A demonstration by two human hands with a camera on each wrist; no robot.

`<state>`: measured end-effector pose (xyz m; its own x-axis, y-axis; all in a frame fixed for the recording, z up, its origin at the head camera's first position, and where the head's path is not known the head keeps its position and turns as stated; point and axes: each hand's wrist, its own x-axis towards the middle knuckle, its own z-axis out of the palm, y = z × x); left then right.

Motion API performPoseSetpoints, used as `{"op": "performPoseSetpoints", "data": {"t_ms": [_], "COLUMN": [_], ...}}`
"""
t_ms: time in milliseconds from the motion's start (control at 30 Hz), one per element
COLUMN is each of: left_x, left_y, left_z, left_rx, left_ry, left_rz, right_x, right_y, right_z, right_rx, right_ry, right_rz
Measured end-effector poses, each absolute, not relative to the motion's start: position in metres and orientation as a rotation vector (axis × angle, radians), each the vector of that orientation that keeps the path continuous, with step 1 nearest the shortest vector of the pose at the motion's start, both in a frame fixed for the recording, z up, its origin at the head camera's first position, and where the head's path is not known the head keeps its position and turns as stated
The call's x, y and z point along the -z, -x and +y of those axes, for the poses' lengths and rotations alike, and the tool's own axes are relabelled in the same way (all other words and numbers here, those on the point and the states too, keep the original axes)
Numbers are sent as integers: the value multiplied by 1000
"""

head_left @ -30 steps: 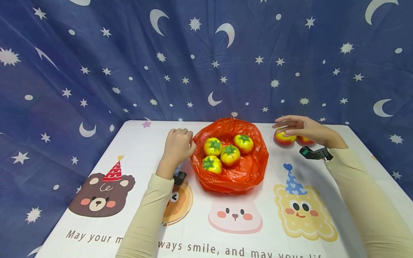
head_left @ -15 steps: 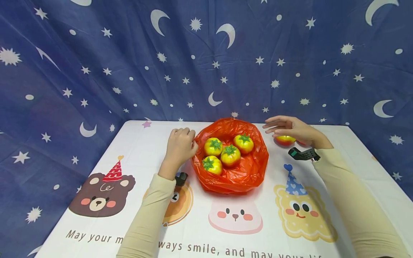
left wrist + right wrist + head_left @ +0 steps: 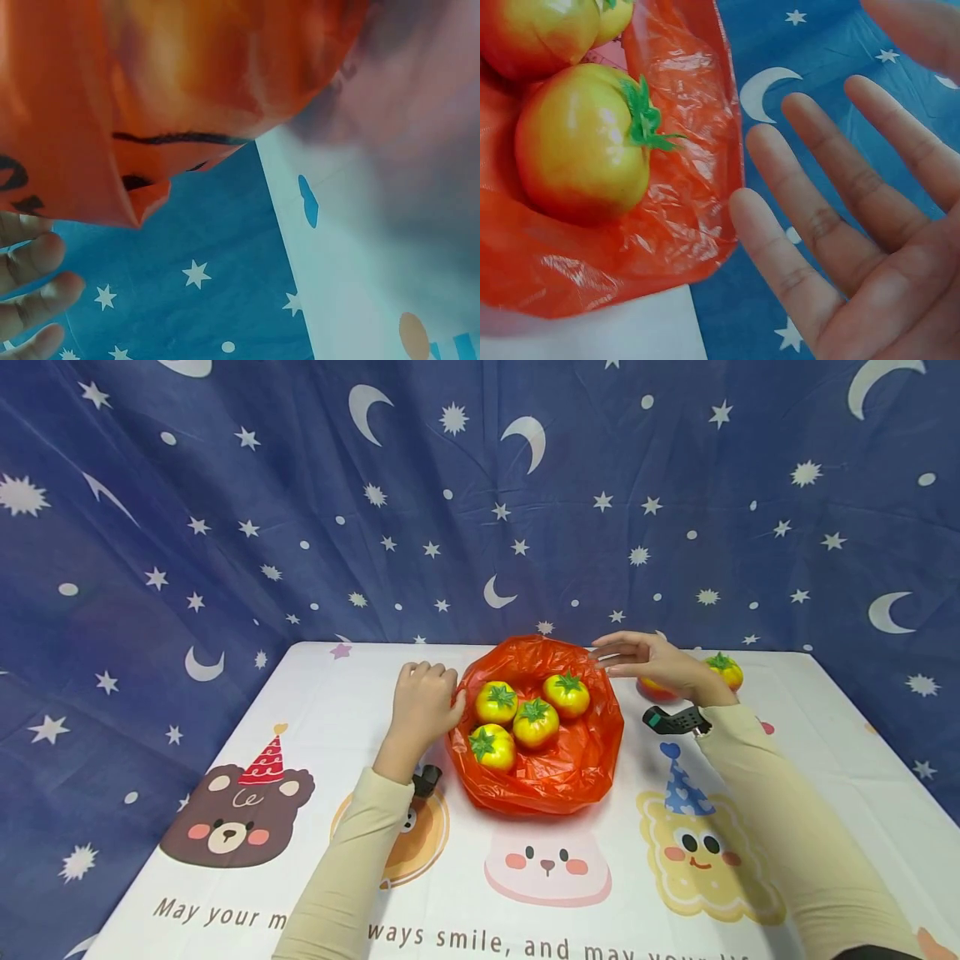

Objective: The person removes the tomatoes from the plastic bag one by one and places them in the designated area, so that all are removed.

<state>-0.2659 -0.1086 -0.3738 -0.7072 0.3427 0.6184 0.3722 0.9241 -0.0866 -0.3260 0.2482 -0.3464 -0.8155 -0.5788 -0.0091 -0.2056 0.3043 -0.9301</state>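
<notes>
Starry backdrop (image 3: 225, 510) behind; two tomatoes (image 3: 722, 670) beside right hand (image 3: 652, 662).

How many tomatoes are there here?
6: four in the orange bag, at and; two on the table behind the right hand and, half hidden.

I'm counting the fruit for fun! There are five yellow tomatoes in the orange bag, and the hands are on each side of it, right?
Nearly. The orange bag holds four yellow tomatoes, not five, as the head view shows. The left hand and right hand are indeed on each side.
</notes>
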Motion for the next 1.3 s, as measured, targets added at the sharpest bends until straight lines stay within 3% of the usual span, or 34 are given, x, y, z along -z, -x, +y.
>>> {"op": "performPoseSetpoints", "data": {"t_ms": [700,1300], "left_x": [374,373], "left_y": [264,266], "left_z": [-109,-108], "left_rx": [60,72], "left_ry": [549,546], "left_rz": [-2444,-2462], "right_x": [380,399], "right_y": [331,326], "right_z": [222,214], "right_rx": [1709,1816], "right_ry": [539,605], "right_rz": [2259,2298]}}
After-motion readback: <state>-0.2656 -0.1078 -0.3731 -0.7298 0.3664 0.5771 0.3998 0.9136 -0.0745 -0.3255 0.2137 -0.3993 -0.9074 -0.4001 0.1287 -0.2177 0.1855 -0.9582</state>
